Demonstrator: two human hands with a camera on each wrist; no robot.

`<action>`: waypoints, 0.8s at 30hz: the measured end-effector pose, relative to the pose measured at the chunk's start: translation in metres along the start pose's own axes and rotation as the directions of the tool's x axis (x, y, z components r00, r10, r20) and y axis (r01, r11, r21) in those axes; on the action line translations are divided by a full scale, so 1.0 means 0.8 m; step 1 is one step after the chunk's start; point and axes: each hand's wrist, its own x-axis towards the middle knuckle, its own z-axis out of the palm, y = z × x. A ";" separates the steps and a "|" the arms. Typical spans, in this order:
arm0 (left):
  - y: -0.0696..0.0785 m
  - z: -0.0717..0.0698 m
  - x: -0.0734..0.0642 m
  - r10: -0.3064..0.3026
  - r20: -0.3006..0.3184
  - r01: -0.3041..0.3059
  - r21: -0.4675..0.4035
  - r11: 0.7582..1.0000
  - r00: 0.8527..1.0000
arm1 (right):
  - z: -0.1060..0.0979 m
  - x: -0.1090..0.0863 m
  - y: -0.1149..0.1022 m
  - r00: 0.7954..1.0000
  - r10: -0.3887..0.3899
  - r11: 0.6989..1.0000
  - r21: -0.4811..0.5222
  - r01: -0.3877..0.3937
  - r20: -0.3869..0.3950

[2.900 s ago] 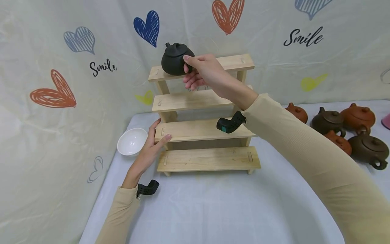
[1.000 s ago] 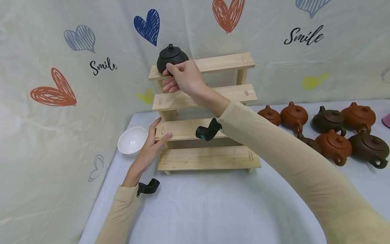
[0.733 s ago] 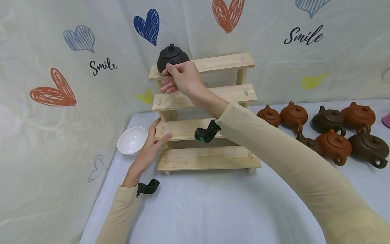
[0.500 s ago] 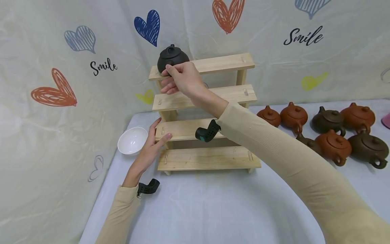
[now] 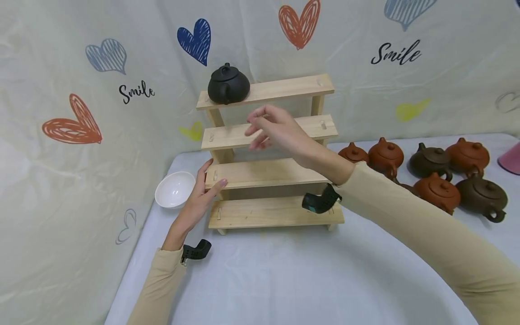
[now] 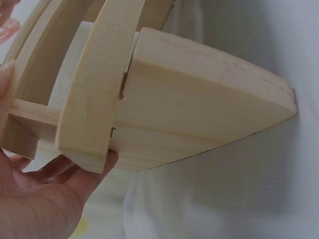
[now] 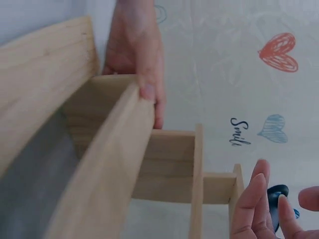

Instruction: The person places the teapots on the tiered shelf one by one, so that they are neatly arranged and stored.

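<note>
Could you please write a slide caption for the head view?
Black teapot on the top shelf of a wooden stand, left hand gripping a lower shelf, right hand empty.

The lidded black teapot [image 5: 229,85] stood upright, handle frontward, at the left end of the pale four-tier wooden stand's [image 5: 268,173] top shelf.

We count one bench [image 5: 260,275], white-covered, and one backdrop [image 5: 61,189]. Four reddish-brown teapots [image 5: 386,155], three dark-brown teapots [image 5: 482,194] (one partly hidden by sleeve [image 5: 406,221]), one black teapot [image 5: 229,85]; eight all told. One white bowl [image 5: 174,189]. One wooden stand [image 5: 318,105]; four shelves [image 5: 276,212]. One pink object [image 5: 512,159], cut off at edge. One left hand [image 5: 197,194], one right hand [image 5: 280,132]; two sleeves; two black wrist devices [image 5: 318,201]. On backdrop we find two orange-red hearts [image 5: 299,23], two light-blue hearts [image 5: 107,55], one full dark-blue heart [image 5: 196,41], two grey outline hearts [image 5: 127,226], two yellow shapes [image 5: 411,110], two "Smile" words [image 5: 396,53].
</note>
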 end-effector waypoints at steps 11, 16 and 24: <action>0.001 -0.001 0.000 -0.011 -0.001 0.011 0.015 1.000 1.000 | -0.087 -0.134 0.054 1.000 0.004 0.967 -0.254 0.004 0.031; 0.000 -0.002 0.001 -0.013 0.010 0.013 0.015 1.000 1.000 | -0.127 -0.189 0.095 0.999 0.030 0.945 -0.324 -0.039 -0.030; -0.002 -0.001 0.001 -0.011 0.017 0.011 0.016 1.000 1.000 | -0.202 -0.261 0.152 0.988 0.095 0.929 -0.346 -0.133 -0.125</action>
